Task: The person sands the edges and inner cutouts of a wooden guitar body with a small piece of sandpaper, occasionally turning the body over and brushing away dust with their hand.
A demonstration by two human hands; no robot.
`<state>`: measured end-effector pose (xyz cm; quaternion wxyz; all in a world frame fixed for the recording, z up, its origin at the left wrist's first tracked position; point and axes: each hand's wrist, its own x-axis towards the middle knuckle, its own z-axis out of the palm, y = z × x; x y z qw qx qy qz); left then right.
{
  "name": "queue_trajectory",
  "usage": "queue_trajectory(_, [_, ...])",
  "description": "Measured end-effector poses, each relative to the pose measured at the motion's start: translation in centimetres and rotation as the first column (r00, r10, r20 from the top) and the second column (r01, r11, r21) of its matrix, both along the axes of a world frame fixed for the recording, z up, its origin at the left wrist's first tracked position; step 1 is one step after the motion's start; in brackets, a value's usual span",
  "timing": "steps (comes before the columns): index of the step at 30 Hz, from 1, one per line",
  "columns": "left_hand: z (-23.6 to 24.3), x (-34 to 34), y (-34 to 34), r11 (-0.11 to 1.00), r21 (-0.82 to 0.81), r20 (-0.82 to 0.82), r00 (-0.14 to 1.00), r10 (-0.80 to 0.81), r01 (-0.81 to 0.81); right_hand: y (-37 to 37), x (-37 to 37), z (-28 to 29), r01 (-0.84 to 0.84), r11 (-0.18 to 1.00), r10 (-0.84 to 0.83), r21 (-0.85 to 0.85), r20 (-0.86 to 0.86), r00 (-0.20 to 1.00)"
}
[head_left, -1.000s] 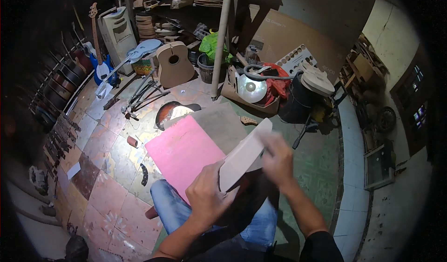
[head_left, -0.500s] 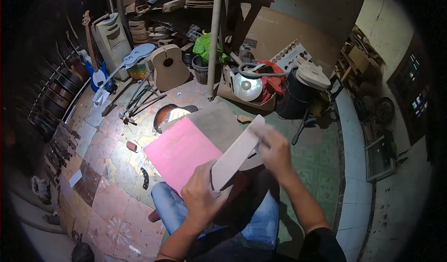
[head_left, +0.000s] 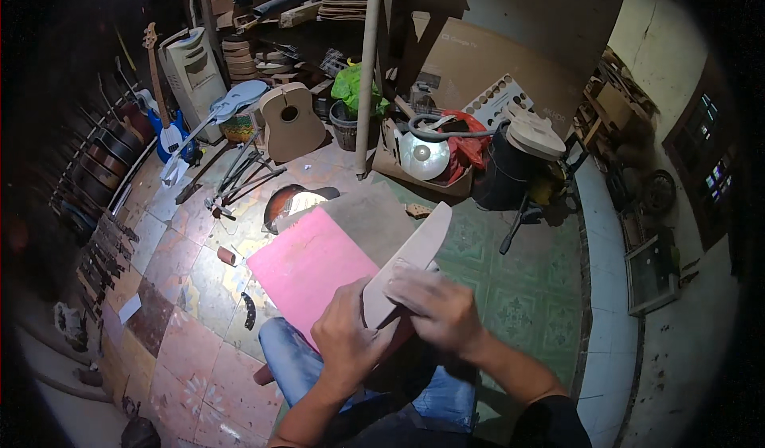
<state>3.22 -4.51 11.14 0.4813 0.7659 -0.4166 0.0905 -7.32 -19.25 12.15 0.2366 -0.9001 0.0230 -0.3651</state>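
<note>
A pale, flat wooden piece (head_left: 425, 239) with a rounded far end is held tilted over my lap, its long side facing up. My left hand (head_left: 347, 330) is closed round its near end. Against the middle of its face press the bent fingers of my right hand (head_left: 437, 306), slightly blurred; whatever lies under them is hidden. Beneath the piece is a pink sheet (head_left: 309, 266), beside a worn grey surface (head_left: 368, 215).
A sunburst guitar body (head_left: 287, 203) lies on the floor just beyond the grey surface. Farther off stand a post (head_left: 367, 74), a cardboard box (head_left: 458, 183) of odds and ends, and a black bucket (head_left: 500, 173). Several guitars line the left side, near a bare guitar body (head_left: 293, 133).
My right hand has slid from the far end of the wooden piece down toward my left hand. The left hand keeps its hold; the piece has barely shifted.
</note>
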Motion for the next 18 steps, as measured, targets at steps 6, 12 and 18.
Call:
queue_trajectory(6, [0.6,-0.2,-0.2,0.999,0.022,-0.021,0.999,-0.032,0.033,-3.7,0.0,-2.4,0.292,0.956,-0.293,0.026,0.018,0.956])
queue_trajectory(12, [0.5,-0.2,-0.1,0.998,-0.005,-0.043,0.997,-0.069,0.068,-5.9,-0.4,-2.0,0.301,0.953,-0.302,0.021,0.061,0.951])
queue_trajectory(18, [0.1,0.3,0.3,0.999,0.008,0.002,0.999,-0.038,0.038,-2.0,-0.9,-1.4,0.068,0.996,-0.063,-0.052,0.092,0.994])
